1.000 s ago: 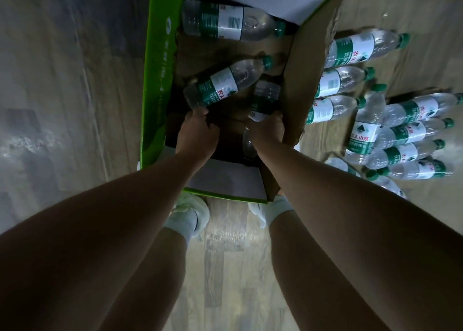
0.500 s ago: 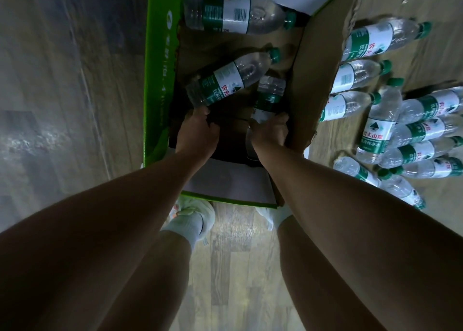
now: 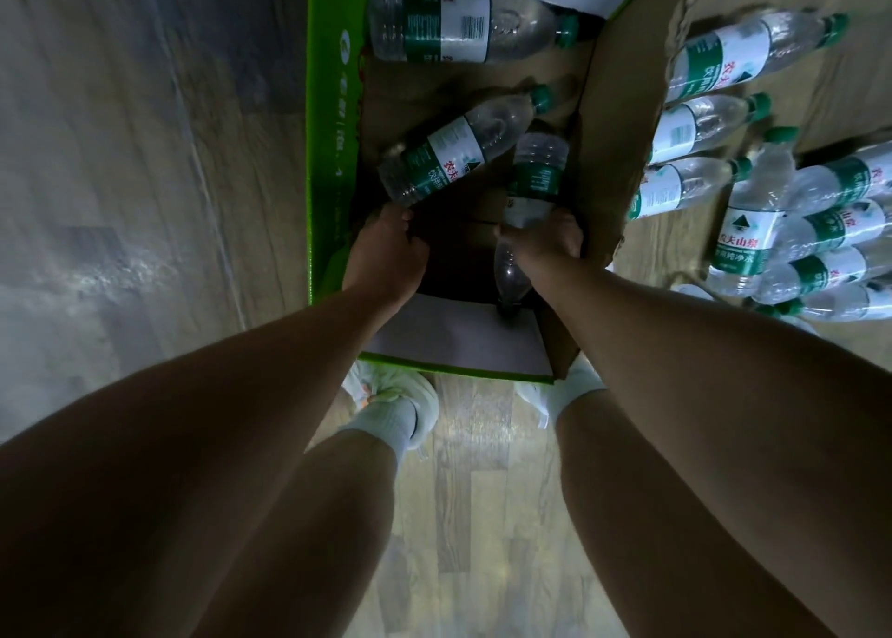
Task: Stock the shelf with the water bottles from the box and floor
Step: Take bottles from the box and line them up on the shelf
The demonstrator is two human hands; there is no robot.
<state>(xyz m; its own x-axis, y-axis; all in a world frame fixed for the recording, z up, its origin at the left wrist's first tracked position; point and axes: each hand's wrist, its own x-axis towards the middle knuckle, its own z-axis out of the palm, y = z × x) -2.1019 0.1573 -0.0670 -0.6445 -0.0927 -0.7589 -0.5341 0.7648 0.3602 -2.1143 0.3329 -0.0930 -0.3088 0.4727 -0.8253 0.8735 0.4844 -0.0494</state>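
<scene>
An open green cardboard box (image 3: 333, 121) stands on the wooden floor in front of my feet. Three clear water bottles with green labels and caps lie in it. One lies across the far end (image 3: 463, 26). A second lies diagonally (image 3: 458, 154); my left hand (image 3: 386, 256) has its curled fingers at this bottle's base, their tips hidden. My right hand (image 3: 550, 246) grips the middle of a third bottle (image 3: 536, 178), whose cap end points toward me. Several more bottles (image 3: 695, 125) lie on the floor right of the box.
The box's brown right flap (image 3: 622, 121) stands up between the box and the floor bottles. One floor bottle (image 3: 753, 222) rests on top of the others. My white shoes (image 3: 410, 405) stand at the box's near edge. Bare wood floor lies to the left.
Both hands stay low in the box at the same two bottles. My view has drifted, so the box and the floor bottles sit further right in the frame.
</scene>
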